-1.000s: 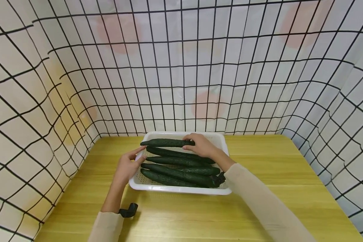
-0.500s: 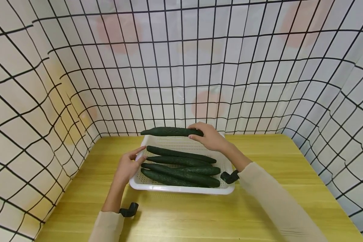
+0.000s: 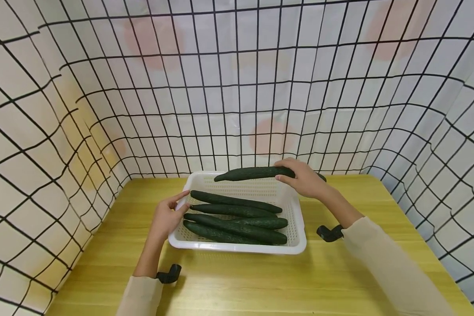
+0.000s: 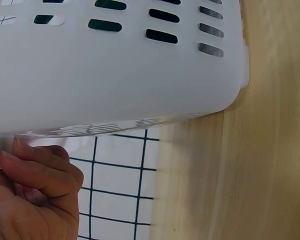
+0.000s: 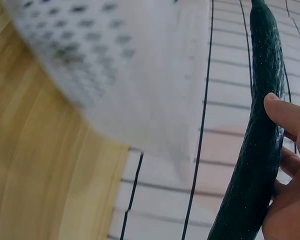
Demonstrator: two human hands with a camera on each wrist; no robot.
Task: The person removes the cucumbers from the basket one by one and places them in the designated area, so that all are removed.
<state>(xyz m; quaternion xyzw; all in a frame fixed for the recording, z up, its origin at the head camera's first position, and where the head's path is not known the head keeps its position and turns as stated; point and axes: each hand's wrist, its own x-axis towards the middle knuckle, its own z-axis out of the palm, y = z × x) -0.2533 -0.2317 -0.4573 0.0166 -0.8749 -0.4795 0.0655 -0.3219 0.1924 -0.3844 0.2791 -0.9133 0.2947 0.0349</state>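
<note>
My right hand (image 3: pixel 302 177) grips a dark green cucumber (image 3: pixel 246 174) and holds it above the far right part of a white plastic basket (image 3: pixel 237 249). In the right wrist view, the thumb lies along one side of the cucumber (image 5: pixel 262 135) and the fingers wrap behind it. At the basket's left end, my left hand (image 3: pixel 167 217) holds the rim, its fingers curled up against the edge in the left wrist view. Several more cucumbers (image 3: pixel 241 226) lie side by side inside the basket, toward its near half.
The basket stands on a yellow wood-grain table (image 3: pixel 237 285). A white sheet with a black grid (image 3: pixel 229 96) walls in the back and both sides. Each wrist carries a small black camera mount (image 3: pixel 170 274).
The right hand has lifted the farthest cucumber out of the basket, then carried it to the right over the far rim. The left hand has stayed at the basket's left rim.
</note>
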